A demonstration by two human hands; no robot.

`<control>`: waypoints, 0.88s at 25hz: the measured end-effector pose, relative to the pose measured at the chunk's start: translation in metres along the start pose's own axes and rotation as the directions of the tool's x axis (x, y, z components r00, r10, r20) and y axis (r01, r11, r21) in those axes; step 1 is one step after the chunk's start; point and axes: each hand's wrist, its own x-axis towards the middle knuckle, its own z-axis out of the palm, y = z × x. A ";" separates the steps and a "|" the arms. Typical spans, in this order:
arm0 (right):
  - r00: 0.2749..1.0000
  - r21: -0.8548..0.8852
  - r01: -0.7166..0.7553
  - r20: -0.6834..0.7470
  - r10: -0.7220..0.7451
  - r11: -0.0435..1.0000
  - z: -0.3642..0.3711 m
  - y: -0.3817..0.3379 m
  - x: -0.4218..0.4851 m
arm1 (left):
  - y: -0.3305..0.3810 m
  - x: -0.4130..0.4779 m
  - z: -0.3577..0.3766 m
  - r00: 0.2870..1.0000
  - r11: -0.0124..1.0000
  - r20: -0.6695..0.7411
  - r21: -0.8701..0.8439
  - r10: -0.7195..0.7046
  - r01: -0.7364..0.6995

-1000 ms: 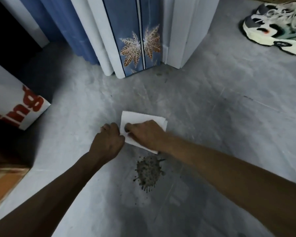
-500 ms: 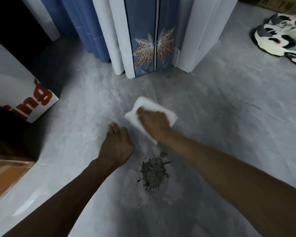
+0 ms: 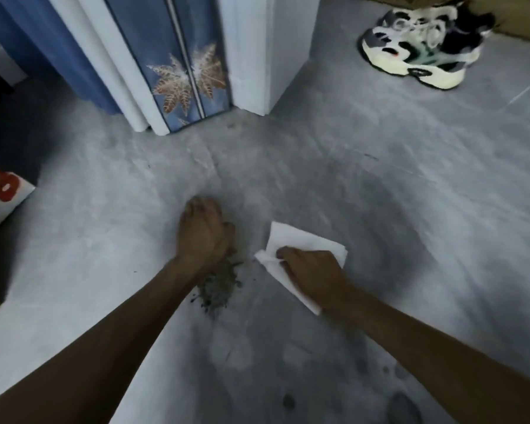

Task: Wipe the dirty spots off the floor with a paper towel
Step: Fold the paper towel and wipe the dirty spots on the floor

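1. Our right hand (image 3: 312,272), fingers flat, has slid the paper towel (image 3: 300,240) from beyond the dirty spot (image 3: 219,290) to just right of it.
2. Our left hand (image 3: 204,235) rests on the floor (image 3: 380,209) at the spot's far edge; we cannot tell how its fingers lie.
3. We judge the spot still unwiped.

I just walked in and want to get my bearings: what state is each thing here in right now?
dirty spot: unwiped, dark splatter on the floor.
paper towel: folded, flat on the floor right of the spot.
right hand: pressing the towel down, fingers straight.
left hand: resting at the spot's far edge, fingers curled, holding nothing.
sneaker: lying on the floor, far right, untouched.
folding door: panels bunched together.
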 end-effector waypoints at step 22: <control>0.678 0.085 -0.730 -0.030 0.734 0.678 0.000 -0.009 0.090 | -0.106 -0.047 -0.031 0.959 0.972 -0.160 -0.056 -0.235 0.228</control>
